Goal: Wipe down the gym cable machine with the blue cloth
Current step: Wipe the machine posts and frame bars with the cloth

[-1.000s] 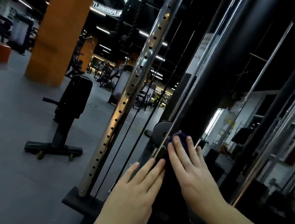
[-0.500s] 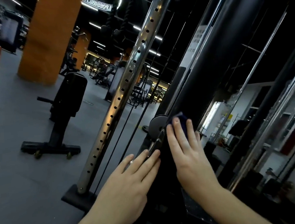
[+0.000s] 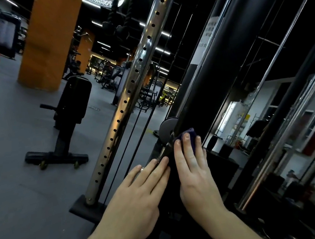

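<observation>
Right now your 2 hands lie side by side low on the cable machine's black column (image 3: 215,87). Your left hand (image 3: 136,195) is flat, fingers straight and together, its grip released — the fingertips rest at the column's left edge, beside a thin chrome rod, and a ring shows on 1 finger. Your right hand (image 3: 193,173) is just beside it, palm pressed to the dark surface, fingers extended upward. Under those fingertips sits the blue cloth (image 3: 191,135); it is bunched, pinned against the column by flat fingers rather than clenched, and only a small dark-blue fold shows past your nails.

Touching the cloth's left side is a grey round pulley (image 3: 165,129) mounted at the column's edge. Left of your hands the chrome upright (image 3: 129,91) with its row of holes leans up across the view, its foot on a black base plate (image 3: 84,211). 2 thin black cables run parallel just to its right.

Farther out on the grey floor (image 3: 12,151) stands a black padded bench (image 3: 73,103) on a wheeled base. Beyond it rises an orange pillar (image 3: 50,39) — other gym machines sit dim behind.
</observation>
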A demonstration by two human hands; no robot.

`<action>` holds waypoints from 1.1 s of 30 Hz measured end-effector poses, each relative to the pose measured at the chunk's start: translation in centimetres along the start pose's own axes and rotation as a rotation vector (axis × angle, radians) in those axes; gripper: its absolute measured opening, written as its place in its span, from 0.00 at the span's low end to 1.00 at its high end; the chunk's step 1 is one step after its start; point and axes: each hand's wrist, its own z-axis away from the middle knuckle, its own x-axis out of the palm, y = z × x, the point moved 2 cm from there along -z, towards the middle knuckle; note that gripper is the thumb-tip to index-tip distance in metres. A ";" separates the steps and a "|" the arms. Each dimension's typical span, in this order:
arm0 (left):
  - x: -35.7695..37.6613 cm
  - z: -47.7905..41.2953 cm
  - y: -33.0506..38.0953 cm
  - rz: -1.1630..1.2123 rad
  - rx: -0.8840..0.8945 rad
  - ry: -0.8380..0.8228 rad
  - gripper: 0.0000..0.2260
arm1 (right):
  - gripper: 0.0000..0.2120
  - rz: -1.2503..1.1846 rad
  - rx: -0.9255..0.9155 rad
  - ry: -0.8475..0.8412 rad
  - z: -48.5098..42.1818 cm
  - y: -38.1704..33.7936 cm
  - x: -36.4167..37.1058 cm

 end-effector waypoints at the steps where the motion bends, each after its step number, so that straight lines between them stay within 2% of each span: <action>1: 0.0 0.0 0.1 0.010 -0.006 -0.001 0.36 | 0.33 -0.004 0.018 0.005 -0.3 -0.4 -0.1; 4: -0.2 0.1 0.3 0.031 -0.017 -0.004 0.36 | 0.31 0.041 -0.005 0.030 0.6 -1.3 0.7; 8: -0.5 0.2 0.2 0.030 -0.025 -0.021 0.35 | 0.41 0.120 -0.071 0.001 1.6 -1.2 1.1; 10: -0.5 0.2 0.1 0.032 -0.029 -0.040 0.35 | 0.39 0.128 -0.076 0.003 0.8 -0.9 0.4; 12: -0.5 0.2 0.1 0.028 -0.026 -0.052 0.36 | 0.33 0.083 -0.040 0.038 0.0 -0.4 -0.1; 14: -0.5 0.2 0.1 0.032 -0.027 -0.056 0.36 | 0.33 0.004 0.024 0.070 0.2 -0.4 0.4; 17: -0.5 0.4 0.3 0.040 -0.044 -0.065 0.38 | 0.41 -0.063 0.066 0.079 3.5 -1.3 3.0; 23: 0.4 0.9 0.1 0.015 -0.046 -0.054 0.42 | 0.40 -0.052 0.027 -0.059 6.1 -2.2 4.2; 33: 2.5 3.1 0.2 -0.054 -0.001 -0.023 0.34 | 0.44 -0.062 0.067 -0.081 8.9 -4.6 6.3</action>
